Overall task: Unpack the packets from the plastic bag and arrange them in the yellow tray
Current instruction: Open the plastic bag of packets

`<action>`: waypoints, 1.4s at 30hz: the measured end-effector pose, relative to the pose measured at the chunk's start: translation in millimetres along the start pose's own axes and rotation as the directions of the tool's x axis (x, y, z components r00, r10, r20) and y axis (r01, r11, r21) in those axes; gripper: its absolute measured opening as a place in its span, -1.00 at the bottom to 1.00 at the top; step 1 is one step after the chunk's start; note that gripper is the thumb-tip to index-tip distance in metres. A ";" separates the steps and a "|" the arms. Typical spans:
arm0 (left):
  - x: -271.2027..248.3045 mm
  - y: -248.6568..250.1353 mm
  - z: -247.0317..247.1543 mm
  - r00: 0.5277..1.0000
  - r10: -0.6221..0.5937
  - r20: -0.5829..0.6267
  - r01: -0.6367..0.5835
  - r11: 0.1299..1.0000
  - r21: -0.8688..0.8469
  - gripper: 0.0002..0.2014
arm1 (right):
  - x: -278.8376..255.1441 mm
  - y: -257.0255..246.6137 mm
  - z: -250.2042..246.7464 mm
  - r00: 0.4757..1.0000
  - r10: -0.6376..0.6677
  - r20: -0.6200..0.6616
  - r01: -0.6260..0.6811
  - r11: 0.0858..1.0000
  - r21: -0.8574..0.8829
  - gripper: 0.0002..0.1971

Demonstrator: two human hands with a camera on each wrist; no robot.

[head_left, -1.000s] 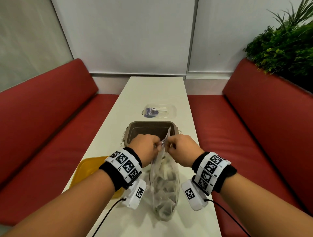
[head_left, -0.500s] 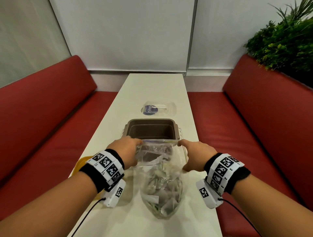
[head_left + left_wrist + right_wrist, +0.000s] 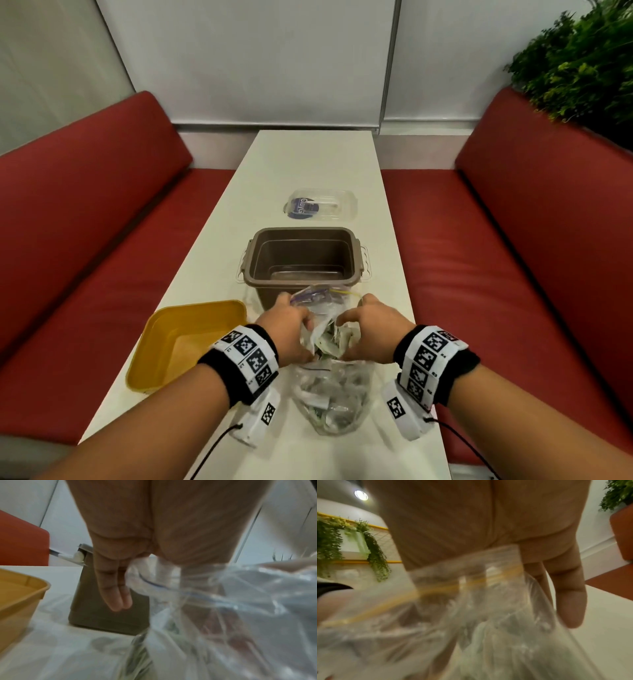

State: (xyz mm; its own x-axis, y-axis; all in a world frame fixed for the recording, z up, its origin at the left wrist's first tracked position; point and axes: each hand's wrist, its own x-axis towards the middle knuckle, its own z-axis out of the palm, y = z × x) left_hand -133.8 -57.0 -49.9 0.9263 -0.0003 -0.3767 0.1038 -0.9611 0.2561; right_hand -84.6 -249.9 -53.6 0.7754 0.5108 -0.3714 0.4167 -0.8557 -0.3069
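Head view: the zip bag (image 3: 330,394) mouth is gripped by the left hand (image 3: 286,334) and right hand (image 3: 368,330); packets (image 3: 329,342) could be spilled onto the surface (image 3: 308,164), missing the yellow tray (image 3: 191,310).

- Lower centre of the head view: the plastic bag (image 3: 330,394) lies on the white table (image 3: 308,161), its mouth held by the left hand (image 3: 286,334) and the right hand (image 3: 371,332).
- Directly above the hands: the brown tub (image 3: 303,260) blocks forward travel.
- Lower left: the yellow tray (image 3: 161,346), its interior open from above.
- Upper centre: bare tabletop beyond the clear lid (image 3: 320,205).
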 end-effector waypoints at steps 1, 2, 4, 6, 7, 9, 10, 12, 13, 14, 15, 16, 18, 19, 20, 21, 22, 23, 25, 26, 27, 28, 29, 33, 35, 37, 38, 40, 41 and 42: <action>2.7 -0.8 5.6 0.999 -0.028 0.043 0.025 0.997 0.070 -0.28 | 1.3 3.7 3.6 0.999 -0.011 0.032 0.012 1.000 -0.007 -0.22; 4.8 -1.7 11.0 0.996 -0.050 0.073 0.040 0.992 0.123 -0.14 | 3.5 8.4 8.2 0.998 -0.013 0.069 0.013 1.000 -0.009 -0.13; 8.6 -3.2 21.1 0.994 -0.064 0.088 0.048 0.984 0.173 0.03 | 8.5 17.5 17.7 0.994 -0.022 0.107 0.022 1.000 0.001 0.07; 11.7 -4.4 30.4 0.994 -0.057 0.098 0.040 0.986 0.162 0.12 | 14.0 24.8 27.2 0.993 -0.046 0.106 0.042 0.998 0.046 0.17; 12.8 -3.9 32.9 0.992 -0.049 0.113 0.032 0.988 0.151 0.12 | 15.7 27.1 30.3 0.993 -0.048 0.108 0.040 0.997 0.073 0.18; 16.9 -2.3 35.7 0.987 -0.044 0.155 0.024 0.991 0.129 0.07 | 19.8 32.9 37.2 0.993 -0.066 0.093 0.055 0.993 0.107 0.15; 19.0 -1.0 37.7 0.984 -0.039 0.171 0.016 0.991 0.131 0.03 | 21.6 36.6 41.5 0.993 -0.071 0.089 0.061 0.992 0.115 0.11; 21.6 1.6 40.6 0.979 -0.020 0.204 -0.013 0.988 0.157 -0.06 | 22.4 41.8 45.4 0.993 -0.070 0.095 0.057 0.990 0.131 0.02; 23.6 1.8 41.9 0.975 -0.016 0.222 -0.021 0.986 0.167 -0.09 | 22.3 44.0 45.9 0.993 -0.068 0.094 0.055 0.988 0.141 -0.03; 25.1 1.6 42.2 0.971 -0.012 0.239 -0.032 0.984 0.177 -0.11 | 23.1 46.7 46.0 0.994 -0.070 0.087 0.056 0.986 0.156 -0.06; 26.4 2.0 40.4 0.967 0.001 0.255 -0.052 0.979 0.196 -0.13 | 24.5 49.8 45.8 0.994 -0.071 0.078 0.057 0.984 0.170 -0.09; 28.2 1.3 37.1 0.965 0.011 0.261 -0.075 0.969 0.235 -0.16 | 26.4 52.5 45.4 0.994 -0.082 0.065 0.070 0.982 0.174 -0.11; 31.0 2.3 26.5 0.961 0.009 0.275 -0.112 0.926 0.360 -0.21 | 28.7 55.2 43.5 0.989 -0.126 0.076 0.114 0.983 0.146 -0.15; 31.5 3.7 20.3 0.960 -0.003 0.279 -0.120 0.899 0.422 -0.22 | 28.9 54.5 42.2 0.984 -0.151 0.098 0.139 0.983 0.119 -0.15; 31.2 6.5 13.7 0.964 -0.008 0.267 -0.119 0.882 0.456 -0.26 | 29.8 53.9 42.1 0.978 -0.172 0.121 0.160 0.982 0.097 -0.14; 28.8 10.3 6.9 0.972 0.004 0.235 -0.116 0.878 0.464 -0.33 | 29.5 51.8 41.4 0.972 -0.189 0.143 0.179 0.981 0.081 -0.12; 25.2 14.9 1.1 0.980 0.043 0.197 -0.131 0.878 0.460 -0.40 | 28.9 49.7 40.9 0.965 -0.212 0.155 0.203 0.977 0.072 -0.12; 23.3 18.3 -1.8 0.981 0.101 0.168 -0.167 0.882 0.442 -0.44 | 28.3 47.1 39.7 0.959 -0.238 0.155 0.230 0.971 0.071 -0.15; 20.9 21.1 -2.5 0.959 0.231 0.162 -0.278 0.877 0.393 -0.36 | 27.9 44.0 34.0 0.950 -0.292 0.113 0.282 0.955 0.095 -0.26; 22.8 18.9 1.0 0.943 0.271 0.193 -0.325 0.871 0.368 -0.24 | 27.4 42.8 28.0 0.952 -0.293 0.082 0.285 0.953 0.101 -0.33; 24.9 15.9 5.4 0.933 0.273 0.234 -0.342 0.873 0.347 -0.09 | 26.5 41.5 20.6 0.962 -0.268 0.050 0.263 0.961 0.087 -0.39; 28.1 11.4 10.7 0.929 0.252 0.273 -0.336 0.882 0.330 0.06 | 24.8 40.0 12.1 0.974 -0.227 0.012 0.227 0.973 0.052 -0.43; 29.9 6.1 15.9 0.928 0.220 0.300 -0.313 0.897 0.311 0.20 | 21.7 36.5 3.7 0.983 -0.182 -0.022 0.183 0.983 0.009 -0.44; 25.7 -6.5 31.6 0.935 0.103 0.338 -0.185 0.958 0.220 0.48 | 2.3 16.8 -7.9 0.999 -0.038 0.024 0.040 0.995 -0.090 0.06; 23.1 -6.5 37.6 0.948 0.069 0.310 -0.135 0.971 0.197 0.49 | -3.5 13.1 -0.6 0.992 0.008 0.123 0.010 0.989 -0.149 0.26; 24.2 -6.1 42.4 0.963 0.059 0.261 -0.108 0.978 0.176 0.43 | -3.0 16.4 8.2 0.977 0.023 0.213 0.015 0.984 -0.177 0.39; 25.0 -6.6 44.0 0.969 0.061 0.239 -0.103 0.981 0.164 0.39 | -1.4 20.0 12.8 0.969 0.018 0.246 0.024 0.986 -0.164 0.40; 27.5 -7.1 43.7 0.977 0.070 0.204 -0.103 0.983 0.154 0.32 | 2.2 29.7 18.6 0.968 0.015 0.251 0.015 0.993 -0.114 0.27; 28.5 -7.5 43.0 0.979 0.071 0.192 -0.101 0.983 0.154 0.28 | 3.1 34.2 21.0 0.973 0.010 0.230 0.010 0.996 -0.085 0.16; 28.9 -6.7 42.9 0.981 0.070 0.179 -0.098 0.983 0.154 0.23 | 4.5 38.9 24.6 0.976 0.007 0.216 0.006 0.998 -0.057 0.08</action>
State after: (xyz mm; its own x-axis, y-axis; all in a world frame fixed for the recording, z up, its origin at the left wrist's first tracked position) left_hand -123.3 -62.4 -100.7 0.8514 -0.1169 -0.5113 -0.0447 -0.9875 0.1514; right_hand -76.6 -278.9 -88.7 0.6576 0.5110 -0.5535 0.4475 -0.8561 -0.2586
